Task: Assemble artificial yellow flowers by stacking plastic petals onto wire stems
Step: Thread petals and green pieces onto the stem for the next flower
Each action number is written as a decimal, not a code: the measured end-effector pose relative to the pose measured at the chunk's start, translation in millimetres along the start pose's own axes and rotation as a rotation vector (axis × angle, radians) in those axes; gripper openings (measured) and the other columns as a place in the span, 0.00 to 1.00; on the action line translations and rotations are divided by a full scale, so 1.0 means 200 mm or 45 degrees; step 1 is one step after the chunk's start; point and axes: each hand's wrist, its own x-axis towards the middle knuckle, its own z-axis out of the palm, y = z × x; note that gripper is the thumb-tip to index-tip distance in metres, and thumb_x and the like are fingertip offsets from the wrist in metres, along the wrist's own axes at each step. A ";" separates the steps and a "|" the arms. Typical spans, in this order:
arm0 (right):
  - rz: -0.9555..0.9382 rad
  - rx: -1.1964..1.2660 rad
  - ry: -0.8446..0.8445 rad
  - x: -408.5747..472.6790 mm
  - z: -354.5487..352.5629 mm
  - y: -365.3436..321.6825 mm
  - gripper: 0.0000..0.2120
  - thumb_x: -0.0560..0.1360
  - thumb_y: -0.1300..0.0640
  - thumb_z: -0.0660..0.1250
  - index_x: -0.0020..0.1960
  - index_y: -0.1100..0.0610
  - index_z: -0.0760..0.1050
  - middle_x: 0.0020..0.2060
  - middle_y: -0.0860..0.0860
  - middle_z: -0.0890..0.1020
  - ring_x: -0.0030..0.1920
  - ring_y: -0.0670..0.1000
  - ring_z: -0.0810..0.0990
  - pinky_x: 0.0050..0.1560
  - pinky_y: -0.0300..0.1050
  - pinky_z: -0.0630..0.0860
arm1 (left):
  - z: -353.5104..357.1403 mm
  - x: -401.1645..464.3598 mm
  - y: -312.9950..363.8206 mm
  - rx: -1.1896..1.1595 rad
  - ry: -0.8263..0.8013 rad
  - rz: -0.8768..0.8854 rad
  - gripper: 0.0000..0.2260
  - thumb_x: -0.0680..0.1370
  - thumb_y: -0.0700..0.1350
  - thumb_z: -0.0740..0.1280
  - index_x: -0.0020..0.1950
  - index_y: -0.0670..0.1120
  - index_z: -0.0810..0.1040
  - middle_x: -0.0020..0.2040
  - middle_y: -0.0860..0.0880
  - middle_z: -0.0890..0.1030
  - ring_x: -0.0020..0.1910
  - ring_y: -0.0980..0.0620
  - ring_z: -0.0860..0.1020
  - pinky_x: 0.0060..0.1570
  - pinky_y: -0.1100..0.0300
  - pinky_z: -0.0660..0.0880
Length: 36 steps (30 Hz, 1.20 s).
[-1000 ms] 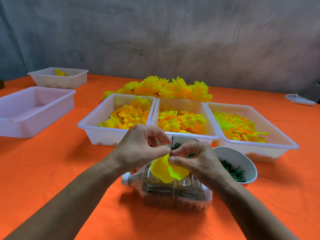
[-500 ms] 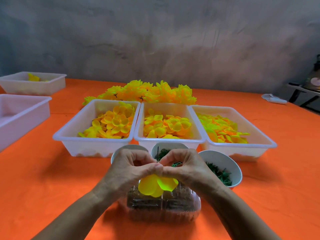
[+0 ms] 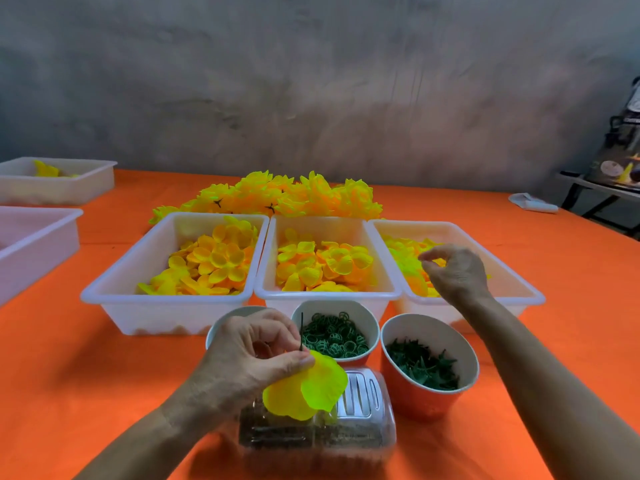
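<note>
Pinching petal (image 3: 306, 389), left hand (image 3: 247, 358); right hand (image 3: 453, 271) curled over tray (image 3: 519, 292), grip perhaps empty.

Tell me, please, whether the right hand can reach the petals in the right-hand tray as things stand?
Probably yes: the right hand hovers over the open right tray, its fingers just above the petals, with nothing between.

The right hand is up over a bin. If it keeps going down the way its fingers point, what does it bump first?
Probably the yellow-green petals in the rightmost white bin. The right hand hovers above them, fingers curled; depth is unclear.
</note>
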 end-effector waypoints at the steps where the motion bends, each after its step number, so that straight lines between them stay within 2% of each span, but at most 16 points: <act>1: -0.031 -0.237 -0.105 0.06 0.02 0.06 0.11 0.74 0.63 0.65 0.51 0.53 0.83 0.61 0.55 0.79 0.63 0.59 0.73 0.63 0.49 0.69 | 0.00 0.00 -0.01 -0.010 -0.004 -0.009 0.12 0.61 0.44 0.81 0.30 0.39 0.81 0.38 0.46 0.81 0.41 0.38 0.78 0.37 0.52 0.75; 3: -0.108 -0.612 -0.364 0.16 0.07 0.12 0.17 0.75 0.64 0.61 0.53 0.46 0.81 0.70 0.50 0.68 0.70 0.57 0.62 0.67 0.50 0.62 | 0.00 -0.01 -0.02 -0.020 -0.013 -0.023 0.13 0.61 0.45 0.81 0.31 0.39 0.81 0.39 0.46 0.81 0.39 0.42 0.79 0.37 0.57 0.75; 6: -0.175 -0.824 -0.656 0.23 0.15 0.14 0.23 0.76 0.65 0.56 0.56 0.41 0.79 0.75 0.45 0.58 0.74 0.56 0.52 0.68 0.51 0.55 | 0.00 0.00 -0.03 -0.035 -0.031 -0.036 0.11 0.62 0.46 0.78 0.31 0.40 0.81 0.39 0.46 0.81 0.38 0.48 0.79 0.37 0.57 0.74; 7: -0.170 -0.851 -0.719 0.25 0.18 0.14 0.23 0.76 0.64 0.55 0.59 0.42 0.77 0.75 0.45 0.58 0.74 0.56 0.51 0.68 0.51 0.55 | 0.00 -0.01 -0.03 -0.050 -0.032 -0.039 0.11 0.62 0.47 0.78 0.31 0.40 0.81 0.39 0.46 0.81 0.38 0.49 0.78 0.37 0.57 0.74; 9: -0.149 -0.831 -0.746 0.28 0.23 0.14 0.19 0.78 0.61 0.55 0.63 0.46 0.74 0.72 0.50 0.66 0.73 0.57 0.58 0.67 0.49 0.61 | 0.00 -0.01 -0.03 -0.073 -0.026 -0.034 0.12 0.61 0.49 0.78 0.31 0.42 0.81 0.38 0.46 0.80 0.38 0.50 0.78 0.37 0.58 0.73; 10: -0.142 -0.742 -0.680 0.28 0.25 0.15 0.16 0.78 0.61 0.56 0.61 0.51 0.76 0.68 0.54 0.71 0.70 0.58 0.63 0.65 0.49 0.64 | 0.00 -0.01 -0.03 -0.078 -0.029 -0.029 0.12 0.61 0.51 0.77 0.30 0.42 0.81 0.38 0.47 0.80 0.37 0.51 0.78 0.37 0.59 0.73; 12: -0.120 -0.396 -0.407 0.27 0.26 0.15 0.11 0.77 0.61 0.63 0.57 0.59 0.79 0.60 0.60 0.78 0.64 0.60 0.72 0.61 0.50 0.70 | 0.01 -0.01 -0.04 -0.087 -0.034 -0.022 0.12 0.61 0.52 0.76 0.30 0.43 0.81 0.38 0.47 0.80 0.37 0.51 0.78 0.37 0.59 0.73; 16: 0.070 0.233 0.123 0.24 0.18 0.12 0.12 0.70 0.61 0.73 0.52 0.62 0.82 0.50 0.61 0.83 0.53 0.56 0.81 0.55 0.47 0.73 | 0.00 -0.01 -0.04 -0.098 -0.036 -0.019 0.13 0.61 0.53 0.76 0.30 0.44 0.81 0.38 0.47 0.80 0.38 0.51 0.78 0.37 0.60 0.74; 18: 0.169 0.479 0.256 0.25 0.12 0.11 0.11 0.68 0.62 0.74 0.50 0.63 0.82 0.45 0.60 0.84 0.45 0.51 0.80 0.47 0.42 0.74 | 0.01 -0.01 -0.04 -0.113 -0.033 -0.022 0.12 0.60 0.53 0.76 0.30 0.44 0.81 0.39 0.46 0.80 0.38 0.51 0.78 0.37 0.59 0.73; 20: 0.269 0.770 0.311 0.26 0.06 0.10 0.13 0.68 0.66 0.73 0.52 0.65 0.81 0.43 0.59 0.82 0.40 0.50 0.77 0.40 0.37 0.73 | 0.01 -0.01 -0.03 -0.117 -0.031 -0.025 0.12 0.60 0.52 0.76 0.29 0.45 0.81 0.39 0.46 0.80 0.37 0.50 0.78 0.36 0.58 0.73; 22: 0.337 1.021 0.315 0.26 0.00 0.09 0.15 0.68 0.71 0.69 0.54 0.66 0.79 0.39 0.57 0.79 0.35 0.50 0.73 0.36 0.38 0.70 | 0.01 -0.01 -0.03 -0.109 -0.033 -0.023 0.11 0.61 0.50 0.77 0.30 0.44 0.81 0.38 0.46 0.80 0.37 0.50 0.78 0.36 0.59 0.73; 24: 0.350 1.165 0.264 0.23 -0.05 0.06 0.15 0.68 0.72 0.67 0.55 0.66 0.78 0.34 0.55 0.76 0.34 0.49 0.72 0.36 0.40 0.69 | 0.01 -0.01 -0.03 -0.106 -0.031 -0.031 0.09 0.61 0.46 0.77 0.30 0.43 0.81 0.38 0.46 0.80 0.37 0.50 0.78 0.36 0.59 0.73; 27: 0.255 1.317 0.112 0.12 -0.11 -0.04 0.09 0.69 0.70 0.70 0.46 0.60 0.78 0.32 0.52 0.80 0.33 0.49 0.76 0.37 0.40 0.74 | 0.01 -0.01 -0.03 -0.111 -0.026 -0.039 0.09 0.61 0.45 0.77 0.29 0.42 0.80 0.38 0.46 0.80 0.37 0.50 0.78 0.36 0.58 0.73; 29: 0.187 1.419 0.002 0.04 -0.14 -0.13 0.10 0.69 0.70 0.70 0.44 0.56 0.78 0.29 0.48 0.82 0.30 0.45 0.79 0.34 0.35 0.76 | 0.01 -0.01 -0.03 -0.112 -0.024 -0.043 0.11 0.60 0.49 0.77 0.30 0.43 0.81 0.38 0.45 0.80 0.37 0.49 0.77 0.37 0.56 0.72; 32: 0.087 1.564 -0.191 -0.10 -0.16 -0.26 0.15 0.66 0.68 0.71 0.49 0.54 0.79 0.33 0.48 0.84 0.32 0.45 0.81 0.33 0.36 0.78 | 0.01 -0.02 -0.02 -0.099 -0.026 -0.053 0.12 0.60 0.53 0.76 0.31 0.44 0.81 0.38 0.46 0.80 0.38 0.46 0.77 0.38 0.53 0.72; 36: 0.081 1.604 -0.455 -0.28 -0.16 -0.42 0.28 0.58 0.63 0.73 0.57 0.51 0.75 0.43 0.55 0.82 0.35 0.48 0.83 0.31 0.37 0.77 | 0.01 -0.03 0.00 -0.076 -0.020 -0.073 0.10 0.61 0.51 0.77 0.30 0.46 0.81 0.36 0.48 0.79 0.37 0.51 0.76 0.37 0.56 0.72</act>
